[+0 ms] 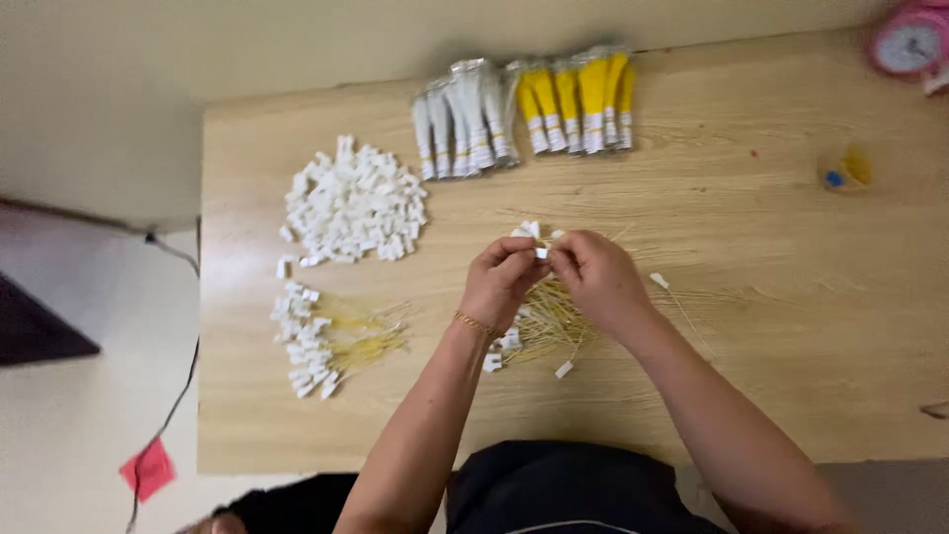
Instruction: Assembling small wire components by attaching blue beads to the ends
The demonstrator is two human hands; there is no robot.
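Over a pale wooden table (751, 326), the left hand (502, 282) and right hand (596, 279) pinch one small white plastic connector (541, 252) between closed fingertips. Thin yellow wires (549, 321) lie beneath; a loose heap of white connectors (356, 203) sits nearby.

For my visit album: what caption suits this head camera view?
Both hands, left hand and right hand, pinch a small white connector above yellow wires on a wooden table.

wooden table (771, 336) bears white connectors (356, 203), wire bundles (331, 341), packets (524, 104).
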